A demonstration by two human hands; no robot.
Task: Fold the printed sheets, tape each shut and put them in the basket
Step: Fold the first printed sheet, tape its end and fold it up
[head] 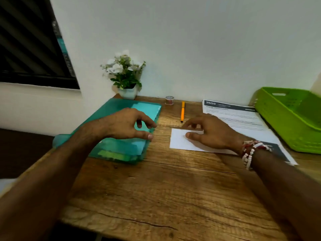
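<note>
The right hand lies on a folded sheet, its thumb and loosely spread fingers pressing the paper to the table; it grips nothing. The left hand hovers just above a teal folder, fingers loosely curved and apart from the thumb, with nothing visible between them. One sheet looks folded but not yet taped. No tape shows on it, and the tape roll stands by the wall, past an orange pen. More printed sheets lie unfolded under the right wrist, and the green basket beside them shows nothing inside. The folded sheet sits well clear of the table's edges, with bare wood toward the person. A reach for the roll would pass close by the pen.
</note>
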